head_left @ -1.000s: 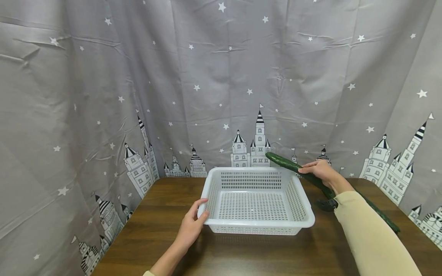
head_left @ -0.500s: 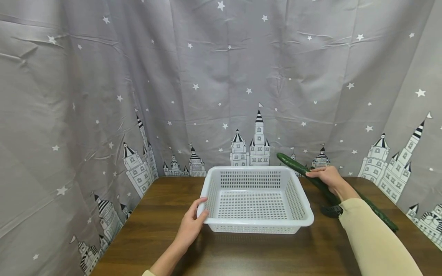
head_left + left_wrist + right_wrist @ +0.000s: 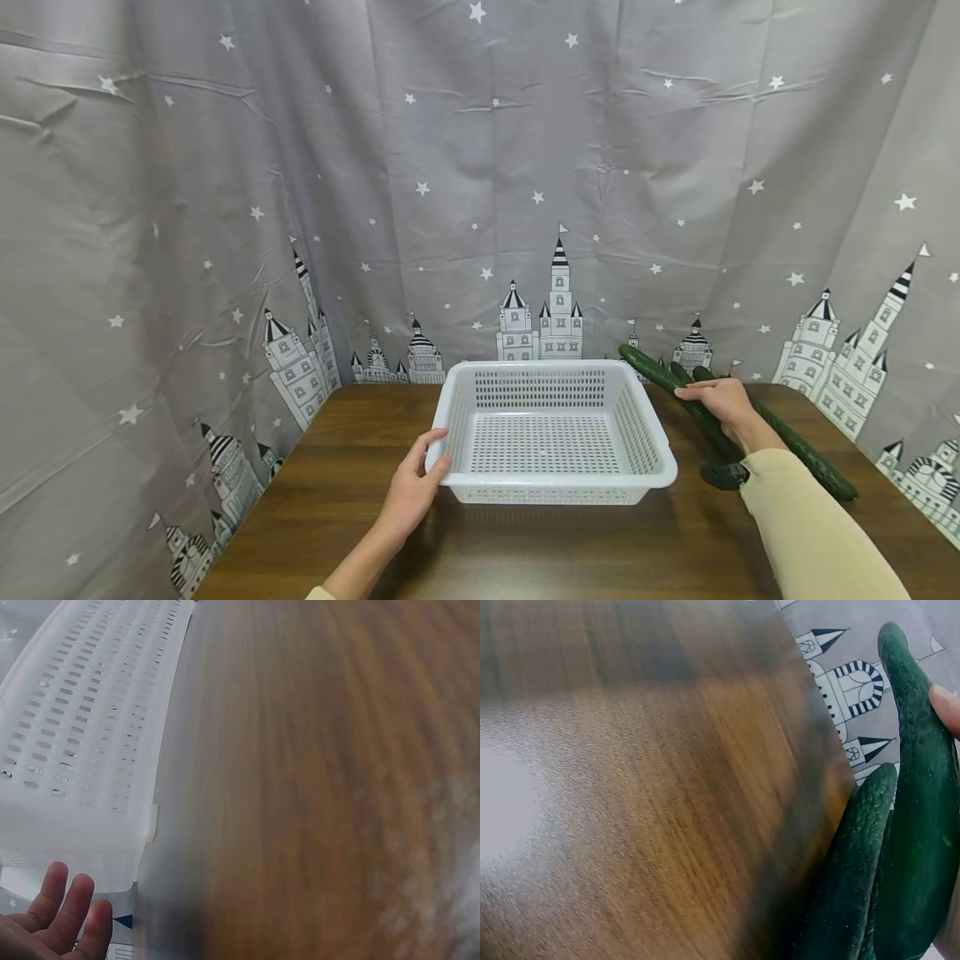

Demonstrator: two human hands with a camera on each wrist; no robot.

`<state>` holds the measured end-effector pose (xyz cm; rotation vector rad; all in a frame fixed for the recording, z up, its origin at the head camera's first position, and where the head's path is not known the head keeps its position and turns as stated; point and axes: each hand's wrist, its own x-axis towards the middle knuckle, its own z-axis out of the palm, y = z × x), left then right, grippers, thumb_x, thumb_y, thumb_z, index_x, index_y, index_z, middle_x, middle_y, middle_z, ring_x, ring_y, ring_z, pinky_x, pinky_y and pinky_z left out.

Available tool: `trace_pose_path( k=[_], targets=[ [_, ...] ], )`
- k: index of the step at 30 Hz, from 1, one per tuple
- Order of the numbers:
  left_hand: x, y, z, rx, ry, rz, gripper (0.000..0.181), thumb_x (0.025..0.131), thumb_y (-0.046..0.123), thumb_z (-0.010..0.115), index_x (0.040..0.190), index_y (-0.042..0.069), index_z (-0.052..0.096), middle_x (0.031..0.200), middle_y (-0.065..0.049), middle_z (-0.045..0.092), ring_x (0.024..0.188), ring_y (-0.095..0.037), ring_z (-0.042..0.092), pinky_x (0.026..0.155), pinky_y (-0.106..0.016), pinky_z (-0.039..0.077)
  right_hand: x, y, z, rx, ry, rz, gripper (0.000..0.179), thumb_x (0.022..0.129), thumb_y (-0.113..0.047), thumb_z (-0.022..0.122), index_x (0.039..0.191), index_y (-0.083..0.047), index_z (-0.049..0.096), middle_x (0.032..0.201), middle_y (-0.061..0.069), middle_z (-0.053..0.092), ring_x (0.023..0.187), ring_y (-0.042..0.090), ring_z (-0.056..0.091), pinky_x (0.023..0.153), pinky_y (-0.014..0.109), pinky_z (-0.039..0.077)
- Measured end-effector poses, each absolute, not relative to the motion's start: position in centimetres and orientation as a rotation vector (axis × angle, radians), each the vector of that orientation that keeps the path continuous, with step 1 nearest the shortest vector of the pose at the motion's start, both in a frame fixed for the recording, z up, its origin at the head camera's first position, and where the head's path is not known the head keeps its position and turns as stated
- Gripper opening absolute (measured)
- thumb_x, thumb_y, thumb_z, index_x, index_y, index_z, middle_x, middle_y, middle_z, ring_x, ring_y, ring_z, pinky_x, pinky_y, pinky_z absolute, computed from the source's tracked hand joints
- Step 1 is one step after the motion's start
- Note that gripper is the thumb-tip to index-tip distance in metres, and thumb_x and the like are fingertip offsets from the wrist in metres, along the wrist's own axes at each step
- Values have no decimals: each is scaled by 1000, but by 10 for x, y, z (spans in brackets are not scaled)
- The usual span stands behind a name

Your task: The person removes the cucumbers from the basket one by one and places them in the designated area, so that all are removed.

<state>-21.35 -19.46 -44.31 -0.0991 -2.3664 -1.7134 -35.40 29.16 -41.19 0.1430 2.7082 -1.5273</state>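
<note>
A white plastic basket [image 3: 551, 481] with slotted walls stands in the middle of the head view, nothing inside it. My left hand [image 3: 411, 487] grips its left rim near the front corner; in the left wrist view, fingers [image 3: 75, 907] show beside the basket's end. To the basket's right, my right hand [image 3: 726, 408] pinches a long green cucumber [image 3: 648, 368], tilted with its far end up and toward the basket. Beneath and beside it lie further cucumbers [image 3: 813, 458], partly hidden by hand and sleeve. The right wrist view shows the held cucumber [image 3: 919, 810] overlapping another cucumber [image 3: 851, 877].
Everything is on a brown wooden table [image 3: 525, 550]. Behind it hangs a grey curtain [image 3: 420, 133] printed with stars and castles, also along the left side. A black device [image 3: 723, 477] sits at my right wrist.
My right hand has moved right and slightly down with the cucumber, away from the basket toward the other cucumbers. The left hand and basket hold their place.
</note>
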Motion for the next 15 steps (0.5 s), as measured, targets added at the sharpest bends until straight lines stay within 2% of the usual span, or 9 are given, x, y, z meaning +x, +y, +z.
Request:
trace_pose_path(
  k=[10,15],
  targets=[
    [-218,-196,-449,-66,-2386,-1710,43,99,11,60,141,15,52,122,-24,66,96,-22,62,72,-28,48,-353,290,-430,291,2747,-1517,59,91,-29,70,130,15,57,147,37,40,139,55,30,111,63,30],
    [-218,-196,-448,-59,-2393,-1703,43,99,11,61,141,16,52,110,-19,66,88,-19,59,68,-27,45,-353,286,-436,380,2767,-1537,46,89,-25,71,113,14,68,146,37,41,136,55,35,109,65,32]
  ],
)
